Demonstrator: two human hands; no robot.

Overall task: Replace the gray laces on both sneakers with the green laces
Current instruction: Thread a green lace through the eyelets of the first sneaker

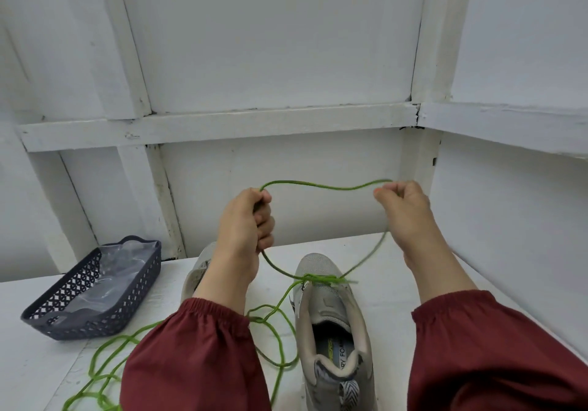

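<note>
A gray sneaker (334,315) lies on the white table with its toe away from me. A green lace (321,278) crosses its lowest eyelets. My left hand (246,229) grips one run of this lace above the table, and my right hand (405,210) pinches the other run; between the hands the lace (331,187) arches in the air. A second gray sneaker (197,270) sits to the left, mostly hidden behind my left forearm. More green lace (105,359) lies looped on the table at the lower left.
A dark perforated plastic basket (79,321) holding a clear plastic bag (117,270) stands at the left of the white table (31,366). White panelled walls (270,172) close off the back and right side.
</note>
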